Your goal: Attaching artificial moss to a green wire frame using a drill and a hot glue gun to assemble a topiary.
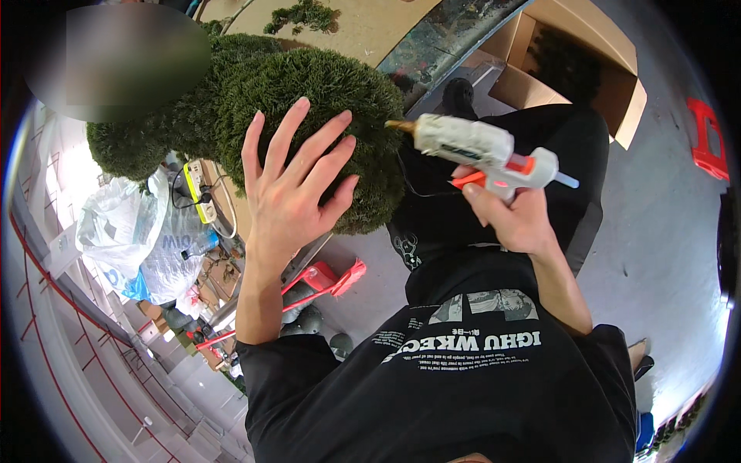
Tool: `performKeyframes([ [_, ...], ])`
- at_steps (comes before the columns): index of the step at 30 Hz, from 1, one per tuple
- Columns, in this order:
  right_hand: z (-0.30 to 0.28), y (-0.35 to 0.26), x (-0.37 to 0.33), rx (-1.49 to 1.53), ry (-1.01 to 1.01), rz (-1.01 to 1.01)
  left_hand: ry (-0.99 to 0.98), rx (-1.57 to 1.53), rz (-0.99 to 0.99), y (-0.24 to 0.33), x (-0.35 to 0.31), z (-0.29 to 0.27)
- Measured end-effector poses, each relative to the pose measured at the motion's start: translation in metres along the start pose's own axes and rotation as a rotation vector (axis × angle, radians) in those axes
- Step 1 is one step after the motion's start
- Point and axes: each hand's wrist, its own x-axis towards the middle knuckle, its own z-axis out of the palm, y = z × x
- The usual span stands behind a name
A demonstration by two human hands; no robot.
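Note:
My left hand [297, 189] lies with its fingers spread against a dense, rounded clump of green artificial foliage [316, 85]. My right hand [509, 212] is wrapped round the handle of a white hot glue gun [463, 143] with an orange trigger. The gun's brownish nozzle points left and sits close to the clump's right side; whether it touches cannot be made out. From the gun's rear sticks a pale glue stick [566, 180]. More green clumps [135, 143] stand to the left, partly behind a blurred patch.
Loose green sprigs [305, 15] lie on the tan tabletop [363, 35]. An open cardboard box [625, 100] with dark green contents stands at far right. Left are a power strip [198, 193] with cords and plastic bags [147, 231]. A red broom [347, 278] and a red plastic object [706, 139] are lower down.

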Motion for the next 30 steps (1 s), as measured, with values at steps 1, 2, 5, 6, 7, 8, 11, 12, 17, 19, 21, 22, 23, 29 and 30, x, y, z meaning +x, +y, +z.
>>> performKeyframes([
  [1,0.005,0.000,-0.001,-0.050,-0.015,0.001,0.003,0.003,0.001,0.000,-0.001,0.000],
  [2,0.010,-0.001,0.000,-0.100,-0.032,0.000,0.003,0.004,-0.001,0.000,-0.001,0.000],
  [5,0.015,0.003,0.009,-0.201,-0.025,-0.071,0.009,-0.001,0.005,0.000,-0.002,0.001],
  [6,0.015,0.005,0.011,-0.242,-0.034,-0.083,0.011,0.000,0.007,-0.001,-0.003,0.002],
  [7,0.016,0.009,0.013,-0.261,-0.024,-0.144,0.014,0.002,0.009,-0.001,-0.003,0.003],
  [8,0.019,0.008,0.013,-0.262,-0.026,-0.144,0.015,0.002,0.007,-0.001,-0.004,0.002],
  [11,0.024,0.007,0.014,-0.243,-0.018,-0.105,0.011,0.004,0.001,0.000,-0.005,0.000],
  [12,0.024,0.009,0.015,-0.334,-0.019,-0.169,0.012,0.003,0.003,0.000,-0.004,0.000],
  [17,0.026,0.011,0.021,-0.530,-0.005,-0.282,0.014,0.001,0.006,0.000,-0.003,0.001],
  [19,0.026,0.008,0.022,-0.652,0.011,-0.374,0.015,0.012,0.016,0.002,-0.001,-0.002],
  [21,0.027,0.007,0.023,-0.656,0.014,-0.376,0.016,0.010,0.014,0.002,-0.001,-0.002],
  [22,0.028,0.006,0.023,-0.659,0.019,-0.379,0.018,0.010,0.014,0.002,-0.001,-0.001],
  [23,0.028,0.006,0.023,-0.659,0.018,-0.378,0.017,0.009,0.012,0.001,-0.001,-0.001],
  [29,0.029,0.005,0.024,-0.690,0.026,-0.401,0.014,0.011,0.014,0.001,-0.002,-0.001],
  [30,0.029,0.005,0.024,-0.686,0.029,-0.399,0.016,0.013,0.015,0.001,-0.002,-0.001],
])
